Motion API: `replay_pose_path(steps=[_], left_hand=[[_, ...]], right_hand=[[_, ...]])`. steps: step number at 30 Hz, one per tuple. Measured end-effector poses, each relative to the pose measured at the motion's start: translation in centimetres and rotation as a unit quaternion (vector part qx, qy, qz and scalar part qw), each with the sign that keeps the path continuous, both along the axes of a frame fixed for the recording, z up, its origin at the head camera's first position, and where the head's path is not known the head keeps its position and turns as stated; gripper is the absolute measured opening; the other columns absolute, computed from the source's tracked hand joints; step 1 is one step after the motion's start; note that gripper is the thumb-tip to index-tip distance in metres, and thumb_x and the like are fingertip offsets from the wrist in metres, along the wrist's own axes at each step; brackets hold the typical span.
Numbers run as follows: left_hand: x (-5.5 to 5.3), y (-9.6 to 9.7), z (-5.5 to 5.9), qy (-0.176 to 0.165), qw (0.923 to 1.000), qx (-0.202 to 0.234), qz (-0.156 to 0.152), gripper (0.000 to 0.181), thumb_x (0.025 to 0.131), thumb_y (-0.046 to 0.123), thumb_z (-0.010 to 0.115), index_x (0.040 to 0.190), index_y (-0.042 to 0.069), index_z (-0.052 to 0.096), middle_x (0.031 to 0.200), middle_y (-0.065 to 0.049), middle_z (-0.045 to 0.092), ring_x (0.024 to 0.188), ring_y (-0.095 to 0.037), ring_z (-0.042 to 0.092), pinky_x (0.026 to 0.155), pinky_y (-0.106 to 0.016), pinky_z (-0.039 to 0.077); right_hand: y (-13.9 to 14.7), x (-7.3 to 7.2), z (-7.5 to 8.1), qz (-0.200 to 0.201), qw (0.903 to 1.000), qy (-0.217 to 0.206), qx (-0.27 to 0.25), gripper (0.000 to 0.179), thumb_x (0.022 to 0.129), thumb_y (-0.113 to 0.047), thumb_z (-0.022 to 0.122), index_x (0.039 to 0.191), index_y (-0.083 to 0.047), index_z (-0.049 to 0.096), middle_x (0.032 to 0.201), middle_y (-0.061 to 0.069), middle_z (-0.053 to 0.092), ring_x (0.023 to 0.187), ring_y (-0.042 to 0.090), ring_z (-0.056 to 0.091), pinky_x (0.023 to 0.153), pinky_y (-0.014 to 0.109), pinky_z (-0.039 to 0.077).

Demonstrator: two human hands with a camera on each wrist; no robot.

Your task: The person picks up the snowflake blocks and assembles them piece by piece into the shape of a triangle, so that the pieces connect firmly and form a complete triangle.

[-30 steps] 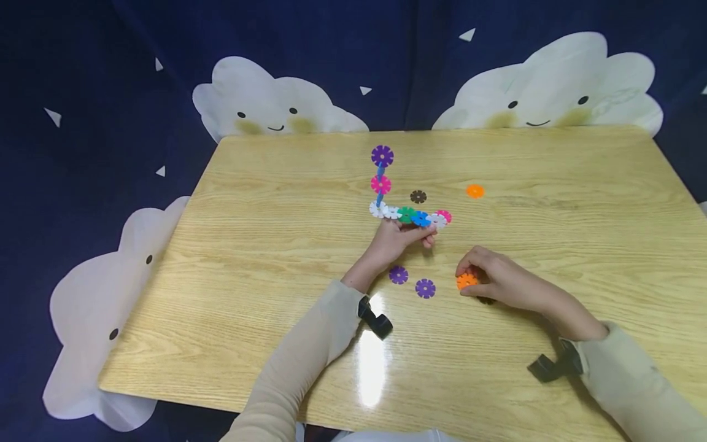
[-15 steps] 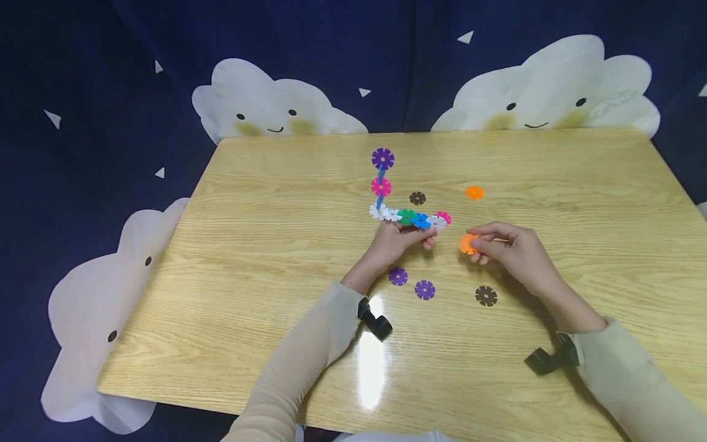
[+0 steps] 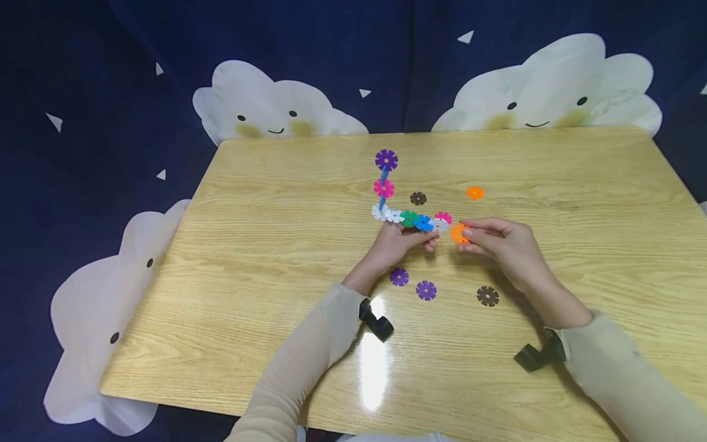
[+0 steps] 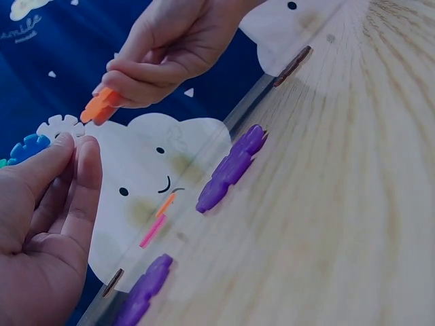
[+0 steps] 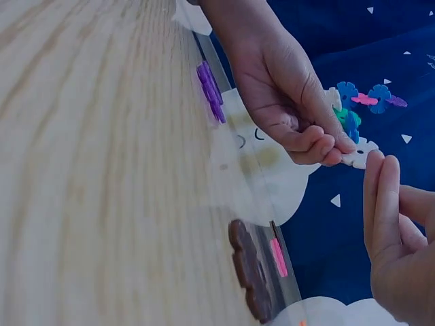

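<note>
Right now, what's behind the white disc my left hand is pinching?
In the head view, a pink disc on the table shows its upper part; the white disc hides the rest from sight.

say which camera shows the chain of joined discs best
The head view: the chain of joined discs spreads out there, from purple disc to the white disc in the left hand. The left wrist view cuts it to white, blue and a green sliver; the right wrist view bunches it up, partly behind that hand.

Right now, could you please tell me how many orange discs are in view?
2: one orange disc pinched by the right hand, and a second orange disc lying on the table beyond.
</note>
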State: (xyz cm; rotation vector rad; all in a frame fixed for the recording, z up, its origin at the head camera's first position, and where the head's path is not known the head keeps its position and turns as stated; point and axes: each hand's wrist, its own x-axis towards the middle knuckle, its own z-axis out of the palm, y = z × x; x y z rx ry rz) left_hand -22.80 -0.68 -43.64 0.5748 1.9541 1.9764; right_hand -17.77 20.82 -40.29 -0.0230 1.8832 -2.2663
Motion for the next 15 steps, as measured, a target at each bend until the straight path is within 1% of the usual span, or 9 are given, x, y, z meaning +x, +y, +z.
replay_pose_path(steps=[6,11,15], left_hand=[[0.12,0.03,-0.01,-0.001,1.0,0.0,-0.005,0.018,0.091,0.003,0.065,0.103,-0.011,0.068,0.096,-0.036,0.068,0.084,-0.044,0.07,0.08,-0.034,0.062],[0.09,0.06,0.0,-0.003,0.9999,-0.011,-0.009,0.018,0.091,0.004,0.066,0.103,-0.01,0.068,0.094,-0.033,0.069,0.083,-0.04,0.071,0.08,-0.033,0.062],[0.02,0.07,0.01,0.003,0.9997,-0.016,-0.016,0.017,0.091,0.004,0.066,0.102,-0.01,0.068,0.092,-0.032,0.07,0.079,-0.036,0.071,0.08,-0.032,0.062]], right_hand=[[-0.25,-0.05,0.0,0.001,0.9994,-0.009,-0.032,0.015,0.091,-0.004,0.067,0.1,-0.013,0.075,0.092,0.001,0.075,0.076,0.014,0.075,0.077,0.023,0.059],[-0.33,-0.11,-0.08,0.009,0.999,-0.014,-0.042,0.016,0.091,-0.003,0.067,0.102,-0.01,0.075,0.094,0.001,0.076,0.075,0.014,0.075,0.077,0.023,0.06],[-0.41,-0.18,-0.08,0.014,0.9986,-0.026,-0.045,0.015,0.09,-0.003,0.067,0.099,-0.012,0.076,0.094,0.001,0.076,0.075,0.013,0.075,0.077,0.023,0.06]])
